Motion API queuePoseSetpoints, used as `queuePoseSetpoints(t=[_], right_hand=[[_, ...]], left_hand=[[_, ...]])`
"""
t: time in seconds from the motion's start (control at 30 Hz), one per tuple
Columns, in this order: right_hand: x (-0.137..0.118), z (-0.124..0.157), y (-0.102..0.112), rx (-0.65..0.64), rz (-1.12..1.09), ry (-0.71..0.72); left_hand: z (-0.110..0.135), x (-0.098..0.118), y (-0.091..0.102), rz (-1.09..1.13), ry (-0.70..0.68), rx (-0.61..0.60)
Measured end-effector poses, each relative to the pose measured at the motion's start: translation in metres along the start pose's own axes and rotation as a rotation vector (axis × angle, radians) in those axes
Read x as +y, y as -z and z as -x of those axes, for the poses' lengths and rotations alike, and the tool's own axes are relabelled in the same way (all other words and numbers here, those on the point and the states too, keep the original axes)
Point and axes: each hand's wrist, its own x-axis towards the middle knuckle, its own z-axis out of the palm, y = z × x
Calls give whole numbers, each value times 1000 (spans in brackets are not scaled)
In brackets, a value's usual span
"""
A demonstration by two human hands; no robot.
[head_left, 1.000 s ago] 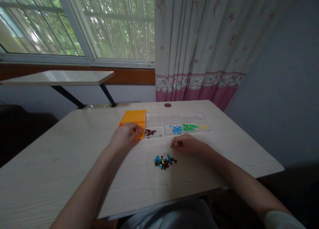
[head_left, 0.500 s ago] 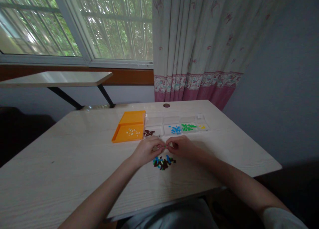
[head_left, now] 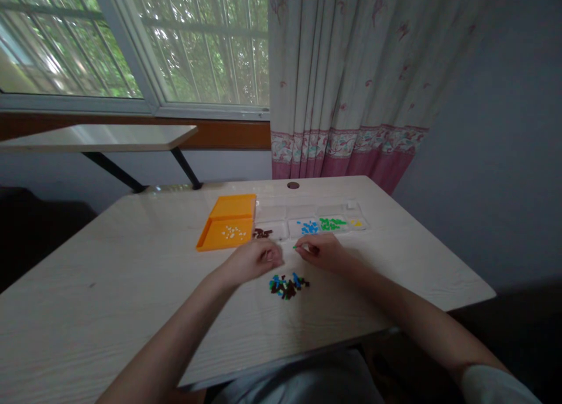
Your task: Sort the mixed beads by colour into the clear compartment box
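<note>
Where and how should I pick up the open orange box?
Probably pinch the left rim of the orange box, coming from the left: its raised wall offers an edge, while the clear tray crowds the right side. Keep it level, since white pieces lie inside.

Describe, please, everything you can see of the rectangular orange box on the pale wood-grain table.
The orange box, seemingly plastic, lies open on the table. Its shallow, rimmed near half holds scattered small white pieces; the far half lies behind. Its right edge borders a clear plastic compartmented box. The person's bare left hand is by its front right corner; contact is unclear.
</note>
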Motion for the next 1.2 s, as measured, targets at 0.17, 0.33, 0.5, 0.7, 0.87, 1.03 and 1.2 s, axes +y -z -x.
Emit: queuePoseSetpoints(t=[0.17,0.33,0.5,0.7,0.87,1.03,1.2], right_hand=[[8,0,5,89,87,58],[10,0,6,89,112,68],[10,-1,7,89,108,82],[12,-1,6,181,105,150],[12,-2,6,239,122,175],[29,-4,25,156,252,94],[63,-5,47,-13,424,-245]], left_hand=[[2,-12,3,-18,-18,-189],[2,-11,3,-29,-21,-221],[2,-13,2,-56,0,-183],[1,-9,7,-91,-12,-211],[1,-4,10,-165,-37,-212],[1,-3,10,-184,-35,-215],[3,-5,12,-223,38,-201]])
